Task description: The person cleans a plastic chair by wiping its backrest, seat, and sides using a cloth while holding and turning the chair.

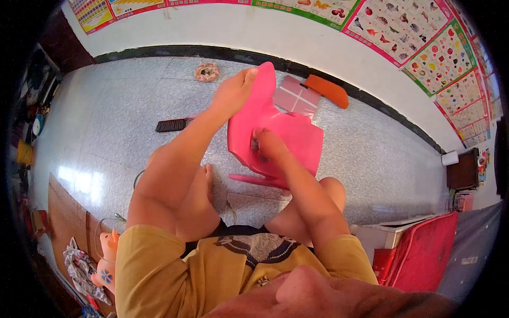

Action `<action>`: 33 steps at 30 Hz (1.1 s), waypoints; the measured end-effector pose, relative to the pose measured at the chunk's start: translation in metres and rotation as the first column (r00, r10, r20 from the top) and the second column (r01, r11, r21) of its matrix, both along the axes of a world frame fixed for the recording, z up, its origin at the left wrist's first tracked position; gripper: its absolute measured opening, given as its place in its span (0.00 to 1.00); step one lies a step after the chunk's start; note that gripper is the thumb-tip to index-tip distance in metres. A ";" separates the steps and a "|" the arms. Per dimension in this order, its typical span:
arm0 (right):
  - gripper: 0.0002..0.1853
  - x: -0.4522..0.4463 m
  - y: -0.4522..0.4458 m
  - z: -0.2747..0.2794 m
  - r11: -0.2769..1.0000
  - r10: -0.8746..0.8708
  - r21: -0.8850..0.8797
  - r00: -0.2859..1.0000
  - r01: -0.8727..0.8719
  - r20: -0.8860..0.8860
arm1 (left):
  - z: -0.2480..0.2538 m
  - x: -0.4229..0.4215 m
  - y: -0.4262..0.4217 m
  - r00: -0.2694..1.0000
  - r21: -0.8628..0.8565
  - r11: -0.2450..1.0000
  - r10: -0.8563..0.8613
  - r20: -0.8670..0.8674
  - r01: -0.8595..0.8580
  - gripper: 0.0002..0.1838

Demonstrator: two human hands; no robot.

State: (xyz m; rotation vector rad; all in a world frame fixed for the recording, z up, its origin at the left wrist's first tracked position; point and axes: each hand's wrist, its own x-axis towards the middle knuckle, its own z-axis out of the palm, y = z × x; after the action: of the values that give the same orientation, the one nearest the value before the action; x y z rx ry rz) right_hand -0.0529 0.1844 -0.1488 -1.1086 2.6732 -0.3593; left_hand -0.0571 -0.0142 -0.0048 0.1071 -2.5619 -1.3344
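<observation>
A pink plastic piece, which looks like a small child's chair [297,139], is held tilted in front of my knees. My left hand [233,94] is wrapped round its upper edge, with the thumb pressed against the pink surface. Lower down, my right hand [270,145] is closed against the side of the chair. Something small and greyish shows at its fingers, too hidden to name. A dark-bristled brush [170,125] lies on the floor left of the chair.
Beyond the chair lie a pink flat pack [297,96] and an orange panel [327,91] near the wall. A small round basket [207,72] sits further left. An orange toy animal [107,259] stands at lower left; red cloth [424,252] covers something at lower right.
</observation>
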 end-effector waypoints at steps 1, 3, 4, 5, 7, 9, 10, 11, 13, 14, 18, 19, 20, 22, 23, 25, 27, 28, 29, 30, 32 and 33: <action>0.12 -0.008 0.001 -0.009 0.988 -0.128 -0.092 0.991 0.124 -0.037 | -0.001 0.000 0.000 1.000 0.002 1.000 -0.003 -0.022 0.003 0.35; 0.13 -0.027 0.004 -0.036 0.894 -0.381 -0.282 0.922 0.347 -0.072 | -0.003 -0.001 0.000 0.998 0.006 1.000 -0.006 -0.065 0.007 0.35; 0.13 -0.034 0.007 -0.042 0.876 -0.427 -0.304 0.894 0.373 -0.134 | 0.000 0.001 0.001 0.999 0.004 1.000 0.004 -0.046 -0.004 0.35; 0.14 -0.041 0.012 -0.048 0.857 -0.473 -0.327 0.860 0.398 -0.192 | 0.003 0.002 0.002 1.000 0.002 1.000 0.013 -0.026 -0.013 0.35; 0.16 -0.047 0.013 -0.051 0.816 -0.538 -0.382 0.811 0.434 -0.228 | 0.002 0.003 0.002 1.000 0.004 1.000 0.022 -0.008 -0.022 0.35; 0.22 -0.052 0.015 -0.055 0.771 -0.581 -0.441 0.791 0.460 -0.190 | -0.003 -0.002 0.001 1.000 0.014 1.000 0.016 -0.017 -0.016 0.36; 0.24 -0.053 0.016 -0.059 0.746 -0.555 -0.481 0.829 0.461 -0.067 | -0.004 -0.002 0.001 1.000 0.010 1.000 0.019 -0.012 -0.019 0.36; 0.25 -0.053 0.016 -0.062 0.718 -0.514 -0.517 0.856 0.465 0.056 | -0.004 -0.003 0.001 1.000 0.007 1.000 0.021 -0.007 -0.021 0.36; 0.24 -0.047 0.016 -0.053 0.760 -0.407 -0.537 0.912 0.367 0.047 | -0.005 -0.004 0.001 1.000 0.001 1.000 0.025 -0.003 -0.025 0.36; 0.22 -0.041 0.017 -0.049 0.823 -0.342 -0.507 0.936 0.256 -0.081 | -0.006 -0.005 0.001 1.000 -0.002 1.000 0.025 -0.004 -0.025 0.36; 0.20 -0.026 0.019 -0.039 0.895 -0.111 -0.440 0.991 0.070 -0.070 | -0.004 -0.003 0.002 1.000 0.009 1.000 0.011 -0.026 -0.011 0.32; 0.20 -0.023 0.021 -0.036 0.911 -0.033 -0.411 0.999 0.013 -0.042 | -0.004 -0.004 0.001 0.999 -0.006 1.000 0.009 -0.034 -0.009 0.31; 0.20 -0.018 0.024 -0.033 0.923 0.045 -0.383 0.999 -0.046 -0.011 | -0.005 -0.004 0.001 0.999 -0.020 1.000 0.007 -0.043 -0.008 0.29; 0.19 -0.008 0.031 -0.032 0.944 0.151 -0.305 0.987 -0.128 0.053 | -0.002 -0.002 0.002 0.999 -0.053 0.999 0.010 -0.040 -0.012 0.27; 0.18 -0.003 0.034 -0.032 0.956 0.176 -0.253 0.981 -0.150 0.085 | -0.001 0.000 0.003 0.999 -0.074 0.997 0.014 -0.029 -0.016 0.26; 0.18 0.015 0.037 -0.026 0.985 0.137 -0.122 0.982 -0.121 0.128 | 0.001 0.001 0.005 1.000 -0.112 0.994 0.011 -0.019 -0.013 0.26; 0.20 0.041 0.032 -0.011 0.999 0.017 0.041 0.991 -0.023 0.132 | 0.001 0.000 0.004 1.000 -0.146 0.989 0.006 -0.022 -0.009 0.26; 0.22 0.055 0.030 -0.003 1.000 -0.020 0.009 0.995 0.019 0.098 | 0.004 0.002 0.005 1.000 -0.166 0.986 0.006 -0.010 -0.007 0.26; 0.23 0.070 0.028 0.005 0.998 -0.059 -0.023 0.996 0.061 0.066 | 0.007 0.003 0.005 1.000 -0.186 0.983 0.005 0.002 -0.005 0.26; 0.25 0.077 0.027 0.009 0.993 -0.099 -0.057 0.995 0.100 0.034 | 0.009 0.004 0.006 1.000 -0.205 0.979 0.006 0.013 -0.003 0.26; 0.28 0.072 0.031 -0.013 0.989 -0.078 -0.126 0.997 0.078 0.005 | 0.006 0.001 0.005 1.000 -0.233 0.972 -0.006 0.031 0.013 0.27; 0.29 0.070 0.034 -0.025 0.985 -0.067 -0.159 0.998 0.064 -0.010 | 0.005 0.000 0.005 0.999 -0.247 0.969 -0.010 0.040 0.020 0.27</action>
State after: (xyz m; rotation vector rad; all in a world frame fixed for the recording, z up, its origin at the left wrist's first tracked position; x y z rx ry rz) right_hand 0.0168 0.2180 -0.1734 -1.0712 2.7394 -0.5878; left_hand -0.0570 -0.0095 0.0000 0.0676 -2.7419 -1.0145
